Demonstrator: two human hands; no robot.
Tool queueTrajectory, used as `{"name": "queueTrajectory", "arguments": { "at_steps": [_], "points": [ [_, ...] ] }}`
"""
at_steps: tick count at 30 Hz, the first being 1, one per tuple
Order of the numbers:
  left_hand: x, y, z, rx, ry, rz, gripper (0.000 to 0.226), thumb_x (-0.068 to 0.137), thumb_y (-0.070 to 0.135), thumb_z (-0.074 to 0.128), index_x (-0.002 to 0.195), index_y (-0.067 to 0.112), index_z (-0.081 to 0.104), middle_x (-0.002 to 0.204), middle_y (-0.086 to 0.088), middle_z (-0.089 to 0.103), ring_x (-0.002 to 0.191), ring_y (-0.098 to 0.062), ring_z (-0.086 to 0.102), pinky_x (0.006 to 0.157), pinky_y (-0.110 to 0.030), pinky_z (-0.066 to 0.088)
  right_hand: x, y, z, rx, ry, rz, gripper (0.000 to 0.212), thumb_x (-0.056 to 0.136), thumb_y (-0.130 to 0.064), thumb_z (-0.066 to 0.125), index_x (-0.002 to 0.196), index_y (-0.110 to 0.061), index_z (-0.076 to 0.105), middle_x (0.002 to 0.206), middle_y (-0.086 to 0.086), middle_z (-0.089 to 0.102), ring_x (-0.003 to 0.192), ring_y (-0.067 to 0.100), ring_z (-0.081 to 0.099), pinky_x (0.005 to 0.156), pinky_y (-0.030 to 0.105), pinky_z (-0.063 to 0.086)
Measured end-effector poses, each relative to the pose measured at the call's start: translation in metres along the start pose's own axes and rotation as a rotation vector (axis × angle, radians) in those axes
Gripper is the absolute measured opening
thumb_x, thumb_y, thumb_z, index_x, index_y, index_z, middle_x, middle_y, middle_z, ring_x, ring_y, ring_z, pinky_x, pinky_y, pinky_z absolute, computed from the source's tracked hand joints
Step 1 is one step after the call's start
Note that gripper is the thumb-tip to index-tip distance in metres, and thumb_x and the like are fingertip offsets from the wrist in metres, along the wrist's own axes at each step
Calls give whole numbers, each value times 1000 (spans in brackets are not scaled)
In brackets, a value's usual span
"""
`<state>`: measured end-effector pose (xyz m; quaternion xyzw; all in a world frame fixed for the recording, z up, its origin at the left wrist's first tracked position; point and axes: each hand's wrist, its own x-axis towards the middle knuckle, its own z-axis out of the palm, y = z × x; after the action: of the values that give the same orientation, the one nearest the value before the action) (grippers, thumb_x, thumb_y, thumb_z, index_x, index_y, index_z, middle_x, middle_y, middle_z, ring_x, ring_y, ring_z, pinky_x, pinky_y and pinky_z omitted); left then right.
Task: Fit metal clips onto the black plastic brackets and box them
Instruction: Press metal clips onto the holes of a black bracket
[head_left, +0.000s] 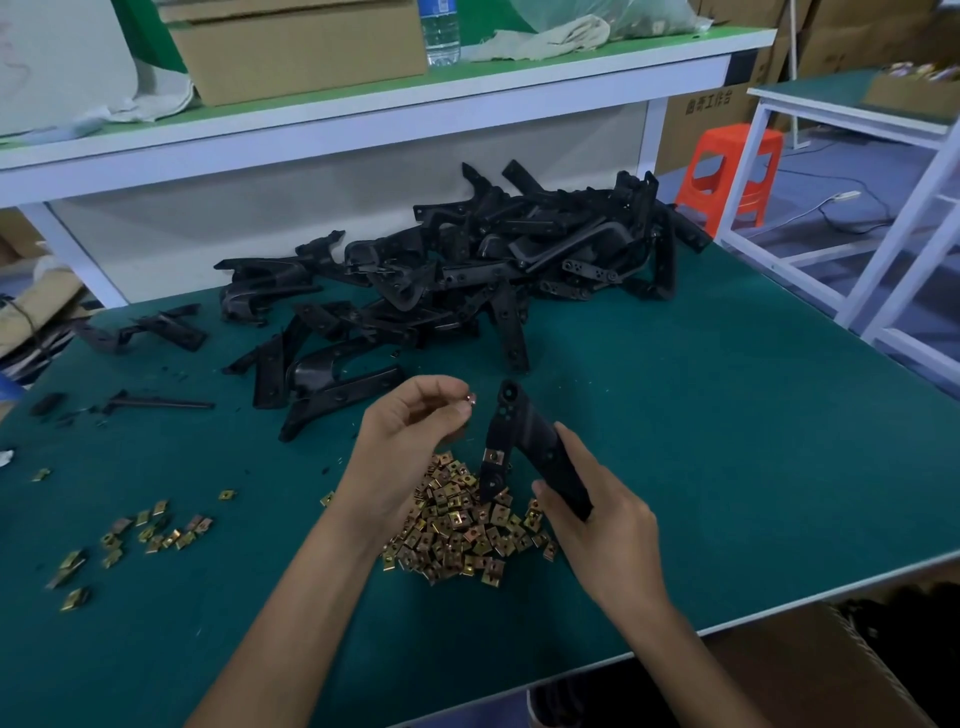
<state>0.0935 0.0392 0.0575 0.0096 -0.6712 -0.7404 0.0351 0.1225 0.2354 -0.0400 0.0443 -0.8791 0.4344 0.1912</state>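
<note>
My right hand grips a black plastic bracket by its lower arm and holds it upright over the table. One brass-coloured clip sits on the bracket's other arm. My left hand pinches a small metal clip between thumb and fingertips, just left of the bracket's top end. Below both hands lies a heap of loose metal clips on the green mat. A big pile of black brackets covers the back of the table.
Scattered clips lie at the left front. An open cardboard box stands below the table's right front edge. A shelf above holds a carton and a water bottle. An orange stool stands beyond the table's right side.
</note>
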Motion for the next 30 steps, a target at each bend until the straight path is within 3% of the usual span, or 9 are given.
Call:
{"name": "queueTrajectory", "arguments": {
  "at_steps": [7, 19, 30],
  "points": [
    [-2, 2, -2, 116, -10, -6, 22, 92, 6, 69, 91, 25, 79, 94, -2, 77, 86, -11, 69, 78, -24, 55, 1, -1, -1, -19, -11, -17, 65, 91, -35, 74, 149, -41, 45, 97, -9, 71, 79, 11, 68, 64, 42, 58],
    [-1, 2, 0, 148, -16, -2, 16, 91, 6, 71, 100, 19, 74, 91, -4, 76, 80, -13, 67, 74, -24, 55, 0, 0, 0, -39, -28, -36, 66, 92, -37, 71, 150, -45, 40, 98, -10, 70, 80, 12, 67, 64, 40, 57],
    [3, 6, 0, 274, -92, 9, 23, 79, 26, 75, 99, 38, 72, 76, -2, 71, 71, -12, 63, 73, -30, 54, 1, -3, -1, -93, -54, -28, 66, 92, -37, 71, 151, -42, 41, 83, -11, 62, 66, 14, 62, 56, 38, 53]
  ]
}}
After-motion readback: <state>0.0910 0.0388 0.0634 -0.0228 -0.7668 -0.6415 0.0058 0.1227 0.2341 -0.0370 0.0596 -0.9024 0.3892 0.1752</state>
